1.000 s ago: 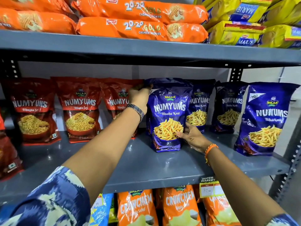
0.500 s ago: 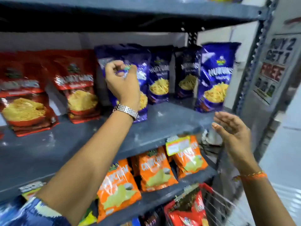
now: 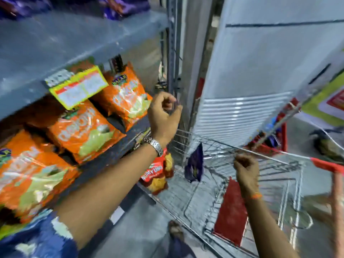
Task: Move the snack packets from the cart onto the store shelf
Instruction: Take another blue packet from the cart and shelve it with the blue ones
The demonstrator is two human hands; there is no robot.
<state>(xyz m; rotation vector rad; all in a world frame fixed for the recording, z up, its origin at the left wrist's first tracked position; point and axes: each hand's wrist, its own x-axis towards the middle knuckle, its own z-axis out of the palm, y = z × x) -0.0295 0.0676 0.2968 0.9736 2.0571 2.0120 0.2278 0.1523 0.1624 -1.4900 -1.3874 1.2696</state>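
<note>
The wire cart (image 3: 219, 141) stands at the lower right, beside the shelf unit. Inside it a dark blue snack packet (image 3: 194, 164) stands upright near the far side. A red Numyums packet (image 3: 158, 174) leans at the cart's left corner, partly behind my left wrist. My right hand (image 3: 245, 171) reaches down over the cart's rim, right of the blue packet, blurred and holding nothing. Between shelf and cart, my left hand (image 3: 163, 112) hangs in the air with curled, empty fingers. Blue packets (image 3: 122, 6) show on the grey shelf (image 3: 78, 40) at the top.
Orange Crunchem packets (image 3: 83, 131) fill the lower shelf at left, under a yellow price tag (image 3: 78, 88). A red flap (image 3: 230, 211) lies in the cart's near end. The red cart handle (image 3: 327, 165) is at far right. A white cabinet (image 3: 260, 71) stands behind the cart.
My view has swung down and right from the shelf to the cart. My left hand let go of the blue packet on the shelf. My right hand dropped towards the cart.
</note>
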